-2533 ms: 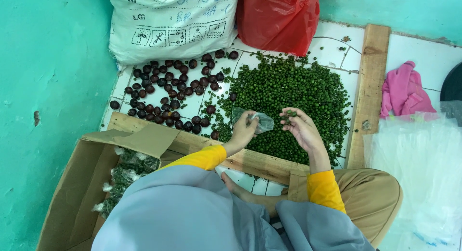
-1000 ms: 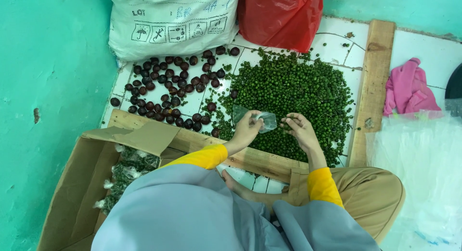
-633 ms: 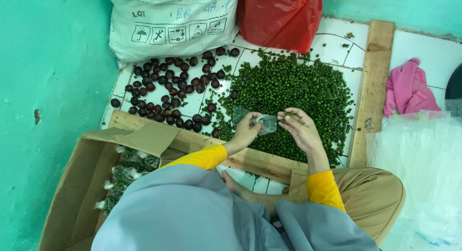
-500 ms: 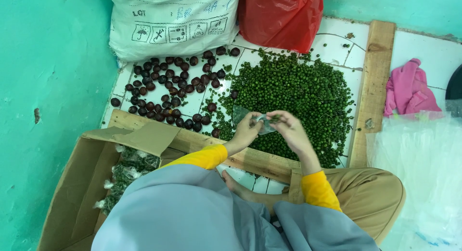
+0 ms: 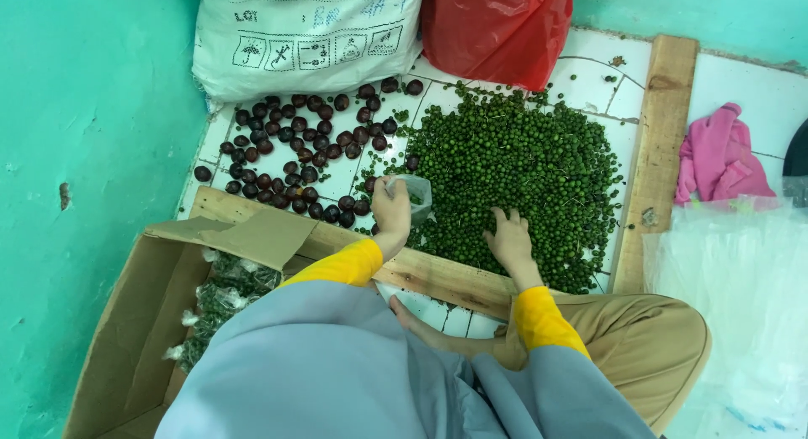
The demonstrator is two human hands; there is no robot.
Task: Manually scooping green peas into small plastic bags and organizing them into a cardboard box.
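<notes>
Green berries (image 5: 522, 165), small and round, lie in a broad heap on the white tiled floor (image 5: 589, 77), hemmed by a long wooden plank (image 5: 658, 153) on the right and another plank (image 5: 438, 275) along the near edge. Left of the heap sits a looser scatter of dark red-brown fruits (image 5: 303, 144); behind both, a white printed sack (image 5: 303, 31) and a red plastic bag (image 5: 497, 31) lean against the teal wall. An open cardboard box (image 5: 126, 346) at lower left holds small filled clear packets (image 5: 223, 296). Pink cloth (image 5: 720, 157) beyond the right plank, clear plastic sheeting (image 5: 741, 313) below it. Left hand (image 5: 391, 212) grips a small clear plastic bag (image 5: 417, 195), fingers closed on its edge, mouth held open at the heap's left margin. Right hand (image 5: 509, 237) rests palm down on the near berries, fingers spread and slightly curled, nothing clamped. Step in hand, by my reading: gathering a pinch of berries for the bag. Next move would call for closing the fingers on a small scoop and carrying it left to the bag mouth without spilling.
</notes>
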